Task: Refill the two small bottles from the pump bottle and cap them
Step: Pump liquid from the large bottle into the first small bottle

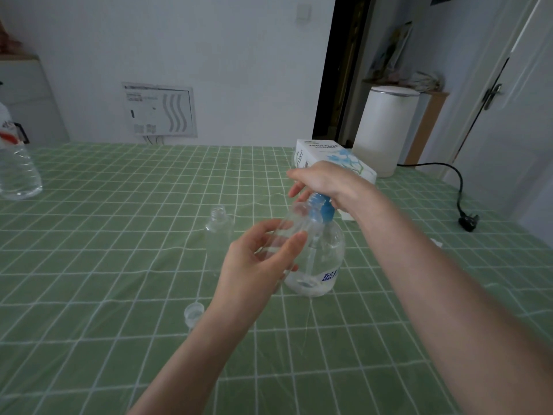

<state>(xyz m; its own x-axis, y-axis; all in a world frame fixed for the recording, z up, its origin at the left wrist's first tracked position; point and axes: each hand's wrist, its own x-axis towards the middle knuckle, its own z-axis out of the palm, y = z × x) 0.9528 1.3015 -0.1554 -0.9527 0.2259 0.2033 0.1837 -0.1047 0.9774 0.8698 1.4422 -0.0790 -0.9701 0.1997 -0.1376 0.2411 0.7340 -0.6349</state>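
A clear pump bottle with a blue pump head stands on the green checked tablecloth. My right hand presses on top of the pump head. My left hand holds a small clear bottle tilted, its mouth up by the pump spout. A second small clear bottle stands upright and uncapped just left of my left hand. One clear cap lies on the cloth beside my left wrist.
A tissue box lies behind the pump bottle. A white cylindrical appliance stands at the back right, its black cord and plug trailing over the cloth. A large clear water bottle stands at the far left edge.
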